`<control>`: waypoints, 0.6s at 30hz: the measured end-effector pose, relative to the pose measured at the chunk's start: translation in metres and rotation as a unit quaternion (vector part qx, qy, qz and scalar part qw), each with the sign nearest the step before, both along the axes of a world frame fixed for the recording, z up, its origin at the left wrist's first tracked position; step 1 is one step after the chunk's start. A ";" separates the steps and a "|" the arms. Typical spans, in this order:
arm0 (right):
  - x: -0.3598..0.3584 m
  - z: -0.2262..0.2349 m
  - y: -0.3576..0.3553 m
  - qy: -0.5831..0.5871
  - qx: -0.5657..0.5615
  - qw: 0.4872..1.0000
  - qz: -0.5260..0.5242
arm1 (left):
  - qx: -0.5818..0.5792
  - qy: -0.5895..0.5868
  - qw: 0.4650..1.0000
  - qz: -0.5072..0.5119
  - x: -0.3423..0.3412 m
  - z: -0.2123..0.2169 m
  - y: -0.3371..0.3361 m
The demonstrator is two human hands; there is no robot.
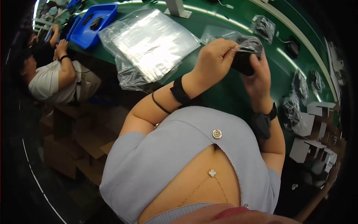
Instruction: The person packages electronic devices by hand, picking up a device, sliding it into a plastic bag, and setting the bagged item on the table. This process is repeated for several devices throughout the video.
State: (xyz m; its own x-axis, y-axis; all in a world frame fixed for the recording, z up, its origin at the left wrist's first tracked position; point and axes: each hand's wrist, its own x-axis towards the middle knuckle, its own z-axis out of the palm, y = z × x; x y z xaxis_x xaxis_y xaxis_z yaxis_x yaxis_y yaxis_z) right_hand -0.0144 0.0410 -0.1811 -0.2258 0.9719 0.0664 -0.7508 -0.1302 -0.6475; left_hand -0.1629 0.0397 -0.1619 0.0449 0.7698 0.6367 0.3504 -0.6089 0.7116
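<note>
My right hand [260,80] is wrapped round a black, block-shaped device [243,63], with the thumb on its near side. A clear plastic bag [222,33] lies around the far end of the device and trails off to the left. The fingers of my left hand [213,58] pinch the bag's film at the device's left edge. How far the device sits inside the bag cannot be made out. Both hands are above the green table [182,72].
A stack of clear plastic bags [153,44] lies left of my hands. Beyond it stands a blue tray [93,24] with black parts. Bagged black items [263,28] lie at the back and right [292,110]. White cartons [304,125] are at far right. Another person [56,80] works at far left.
</note>
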 end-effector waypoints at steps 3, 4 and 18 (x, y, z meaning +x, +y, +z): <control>-0.010 -0.003 -0.001 -0.303 0.149 0.935 -0.107 | 0.058 0.001 0.998 0.034 0.007 0.003 0.006; -0.008 -0.006 0.001 -0.346 0.171 0.916 -0.108 | 0.098 0.057 0.993 0.019 0.014 0.002 0.009; 0.039 -0.036 0.036 -0.077 -0.061 0.988 0.116 | 0.185 0.161 0.969 0.030 0.004 -0.034 0.008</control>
State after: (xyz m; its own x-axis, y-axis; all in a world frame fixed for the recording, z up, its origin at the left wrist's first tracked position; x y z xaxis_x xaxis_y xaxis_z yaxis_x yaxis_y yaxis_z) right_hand 0.0250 0.0769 -0.2171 -0.4425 0.8911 -0.1007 -0.5852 -0.3721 -0.7205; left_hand -0.1590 0.0477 -0.1956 0.2495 0.4990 0.8299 0.5616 -0.7728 0.2958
